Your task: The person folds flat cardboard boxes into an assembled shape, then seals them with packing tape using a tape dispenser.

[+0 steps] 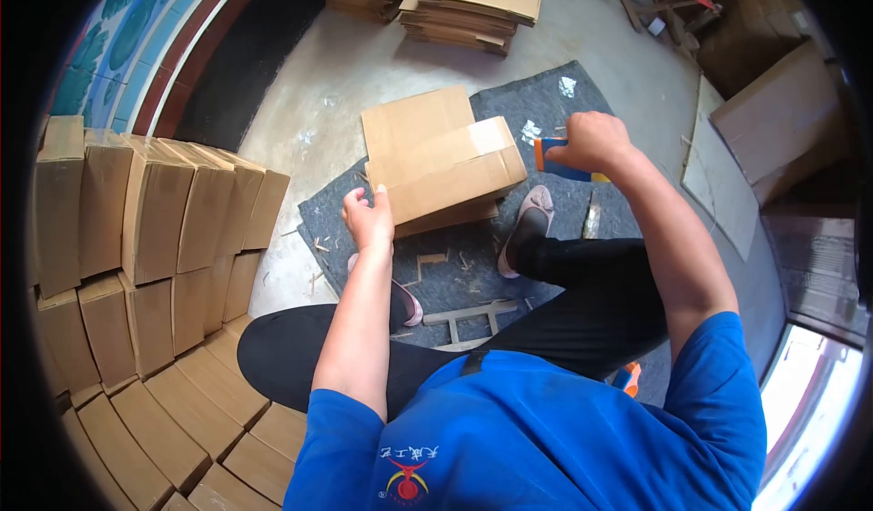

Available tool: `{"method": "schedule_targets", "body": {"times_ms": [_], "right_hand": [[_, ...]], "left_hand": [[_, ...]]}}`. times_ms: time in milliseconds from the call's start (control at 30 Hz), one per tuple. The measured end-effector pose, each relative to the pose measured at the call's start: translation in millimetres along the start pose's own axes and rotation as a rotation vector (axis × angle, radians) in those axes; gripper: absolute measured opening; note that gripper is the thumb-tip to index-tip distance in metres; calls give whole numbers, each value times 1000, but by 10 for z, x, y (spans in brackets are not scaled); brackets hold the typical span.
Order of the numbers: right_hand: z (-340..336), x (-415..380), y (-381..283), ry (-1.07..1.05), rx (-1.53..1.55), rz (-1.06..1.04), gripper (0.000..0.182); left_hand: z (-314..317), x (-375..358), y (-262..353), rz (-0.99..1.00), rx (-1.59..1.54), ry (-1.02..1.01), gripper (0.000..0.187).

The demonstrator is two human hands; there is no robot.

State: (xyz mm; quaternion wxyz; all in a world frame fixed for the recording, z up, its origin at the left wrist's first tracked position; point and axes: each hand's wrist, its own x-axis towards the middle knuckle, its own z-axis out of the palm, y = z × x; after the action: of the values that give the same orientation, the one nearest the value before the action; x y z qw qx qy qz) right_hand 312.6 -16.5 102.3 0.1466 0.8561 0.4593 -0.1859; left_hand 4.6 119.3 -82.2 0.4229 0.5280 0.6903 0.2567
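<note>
A cardboard box (455,173) lies on the dark mat in front of my feet, with one wide flap (418,122) standing out at its far side and a strip of tape near its right end. My left hand (367,218) is at the box's near left corner, its fingers apart and curved; whether they touch the cardboard is unclear. To the right of the box, my right hand (591,143) is closed round a blue and orange tool (566,167), held above the mat and apart from the box.
Stacked closed boxes (159,211) fill the left side. Flat cardboard piles (473,6) stand at the far side. Scraps and a wooden frame (468,322) lie on the mat (546,93) near my feet. More cardboard (782,115) leans at the right.
</note>
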Motion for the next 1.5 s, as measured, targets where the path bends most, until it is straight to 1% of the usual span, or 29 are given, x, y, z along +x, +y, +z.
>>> {"method": "schedule_targets", "body": {"times_ms": [67,100,167,200,267,300,333,367,433,533,567,600,633,667,700,733,767,833,867,933,967,1000,1067,1133,1167,1233,1300,1333,1500], "right_hand": [[-229,-145,45,35,117,-22,50],[-318,-248,40,68,218,-67,59],[-356,-382,59,116,437,-200,65],[-383,-448,59,86,536,-267,70],[-338,-537,5,18,722,-342,68],[-313,-545,-31,-37,808,-380,64],[-259,-530,-64,-67,846,-399,62],[-187,-507,-87,-97,886,-413,60],[-75,-451,-114,-122,879,-425,56],[56,-348,-132,-123,846,-465,50],[106,-320,-131,-174,937,-454,47],[146,-297,-133,-224,1029,-439,45],[174,-282,-154,-227,1024,-441,45],[198,-269,-186,-260,1029,-410,43],[216,-260,-228,-295,1035,-381,42],[184,-285,-322,-277,967,-348,42],[173,-296,-424,-285,966,-354,42],[168,-302,-589,-204,734,-308,44],[175,-285,-625,-180,660,-351,48],[89,-245,-659,-206,662,-340,50],[29,-221,-673,-228,662,-330,52],[-33,-177,-682,-195,644,-323,53],[-208,-90,-802,-136,492,-276,53],[-260,61,-965,-88,335,-280,56],[-314,98,-1096,-77,258,-260,57],[-386,156,-1307,-84,225,-260,58],[-410,236,-1458,-87,139,-259,58],[-385,291,-1508,-100,125,-235,56],[-306,478,-1589,-158,116,-260,56]], "left_hand": [[21,-81,86,396,83,99,43],[77,-119,125,299,-112,-123,36],[-51,-544,602,16,-381,-590,39],[-76,-679,717,-60,-492,-713,46],[-136,-839,862,-185,-703,-941,60],[-172,-879,914,-233,-800,-1051,67],[-215,-912,949,-238,-851,-1090,70],[-266,-918,958,-243,-862,-1079,70],[-324,-909,965,-268,-919,-1090,63],[-294,-851,811,-308,-911,-1085,60],[-286,-835,760,-309,-919,-1081,60],[-277,-819,711,-386,-991,-1117,52],[-273,-806,677,-463,-1062,-1153,44],[-262,-801,645,-463,-1067,-1149,44],[-246,-804,611,-434,-992,-1094,37],[-233,-801,565,-405,-915,-1037,31],[-178,-778,460,-445,-925,-1001,22],[-123,-775,361,-411,-746,-876,22],[-156,-759,370,-419,-707,-801,19],[-250,-554,297,-408,-728,-689,16],[-358,-428,317,-367,-720,-595,15],[-446,-257,249,-354,-738,-553,14],[-593,-35,239,-327,-680,-431,12],[-601,55,278,-363,-690,-411,13],[-566,125,250,-338,-667,-378,14],[-490,261,194,-308,-623,-305,18],[-458,345,117,-312,-585,-286,17],[-459,370,108,-305,-540,-266,17],[-480,392,40,-330,-534,-259,17]]}}
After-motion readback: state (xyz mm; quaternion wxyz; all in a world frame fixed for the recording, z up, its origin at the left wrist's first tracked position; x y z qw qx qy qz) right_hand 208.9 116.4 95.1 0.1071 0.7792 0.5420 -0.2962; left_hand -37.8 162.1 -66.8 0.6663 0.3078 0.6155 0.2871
